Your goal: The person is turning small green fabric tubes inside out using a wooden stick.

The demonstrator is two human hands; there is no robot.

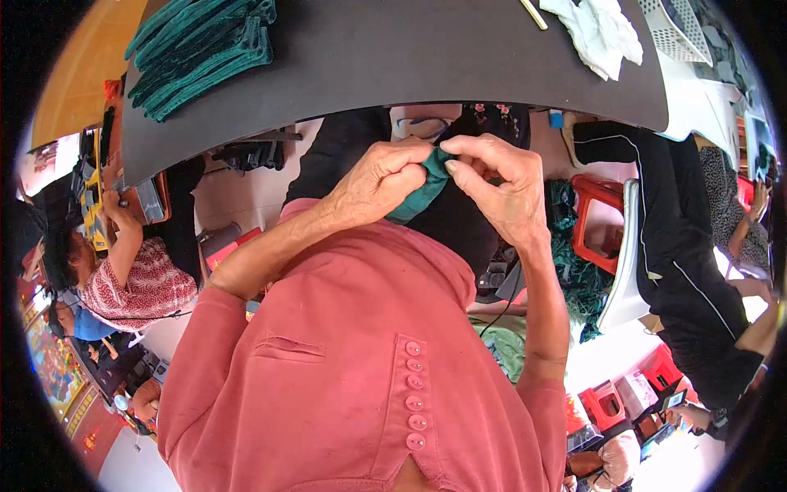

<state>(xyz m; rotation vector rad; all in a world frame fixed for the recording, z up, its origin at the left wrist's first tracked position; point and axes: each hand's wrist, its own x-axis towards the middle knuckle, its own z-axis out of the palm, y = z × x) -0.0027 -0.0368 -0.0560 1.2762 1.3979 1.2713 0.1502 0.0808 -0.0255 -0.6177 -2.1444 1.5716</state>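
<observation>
A piece of dark green cloth [420, 201] is stretched between my two hands, over my lap and just short of the table edge. My left hand [385, 174] is closed around it, its thumb and fingers pressed together near the top corner. On the other side, my right hand [500, 176] pinches the same corner between thumb and forefinger. The lower part of the cloth hangs toward my lap. Whether anything small sits between the fingertips is too hidden to tell.
A stack of folded green velvety cloths [201, 53] lies on the dark table [393, 57] at the far left. A crumpled white cloth [597, 37] rests at the far right, beside a pale stick [534, 14]. Red stools [597, 221] and people working stand on both sides.
</observation>
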